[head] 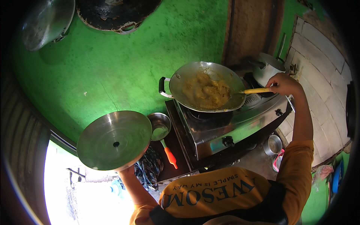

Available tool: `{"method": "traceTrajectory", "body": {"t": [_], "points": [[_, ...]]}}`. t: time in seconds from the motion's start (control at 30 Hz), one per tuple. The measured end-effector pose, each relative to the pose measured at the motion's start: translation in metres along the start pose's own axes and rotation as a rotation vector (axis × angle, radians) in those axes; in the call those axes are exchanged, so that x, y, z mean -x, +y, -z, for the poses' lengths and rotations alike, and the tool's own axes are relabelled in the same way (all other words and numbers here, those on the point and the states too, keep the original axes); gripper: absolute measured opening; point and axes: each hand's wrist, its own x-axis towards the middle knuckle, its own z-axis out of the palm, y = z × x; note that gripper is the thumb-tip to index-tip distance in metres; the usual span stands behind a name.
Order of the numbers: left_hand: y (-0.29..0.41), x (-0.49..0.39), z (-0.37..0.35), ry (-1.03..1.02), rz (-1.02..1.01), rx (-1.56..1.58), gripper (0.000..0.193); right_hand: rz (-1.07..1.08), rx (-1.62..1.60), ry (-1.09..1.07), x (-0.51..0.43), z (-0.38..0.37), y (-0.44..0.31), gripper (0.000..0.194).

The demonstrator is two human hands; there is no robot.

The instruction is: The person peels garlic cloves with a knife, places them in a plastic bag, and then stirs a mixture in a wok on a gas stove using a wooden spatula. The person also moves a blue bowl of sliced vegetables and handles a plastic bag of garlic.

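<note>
A metal wok with black-gripped side handles stands over the stove's left burner, holding yellowish-brown food. My right hand is closed around the yellow handle of a cooking utensil, whose far end reaches over the wok's right rim; its tip is hard to make out in the food. At the lower left, my left hand is mostly hidden under a large round metal lid, which it holds up away from the wok, its broad face towards the camera.
The gas stove has front knobs. A lidded pot stands at its right. Beside the stove lie a small saucepan with an orange-ended handle and a patterned cloth. A metal pot sits lower right. Pans hang on the green wall.
</note>
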Motion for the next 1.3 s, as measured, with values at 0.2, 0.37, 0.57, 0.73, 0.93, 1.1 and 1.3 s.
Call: {"method": "traceTrajectory", "body": {"t": [0.2,0.37,0.57,0.73,0.93,1.1,1.3], "points": [[0.003,0.002,0.0,-0.015,-0.015,-0.021,0.055,0.039,0.185,0.451,0.041,0.001,-0.05,0.019],[0.006,-0.003,-0.002,-0.062,-0.01,-0.057,0.055,0.055,0.114,0.633,0.035,-0.031,-0.076,0.026],[-0.021,-0.027,-0.003,-0.048,0.029,0.068,0.048,0.113,0.044,0.623,-0.001,-0.115,-0.04,0.039],[-0.002,-0.038,-0.023,-0.641,0.025,0.199,0.035,0.196,-0.043,0.864,0.013,-0.13,-0.036,0.047],[-0.021,-0.029,-0.111,-0.585,0.158,0.264,0.022,0.173,-0.331,1.082,0.135,-0.193,-0.006,0.041],[-0.04,0.012,-0.186,-0.924,0.223,0.398,0.036,-0.279,-0.582,0.576,0.27,-0.346,0.039,0.028],[-0.145,0.104,-0.282,-0.607,0.41,0.324,0.034,-0.713,-0.786,0.014,0.481,-0.489,0.054,0.032]]}}
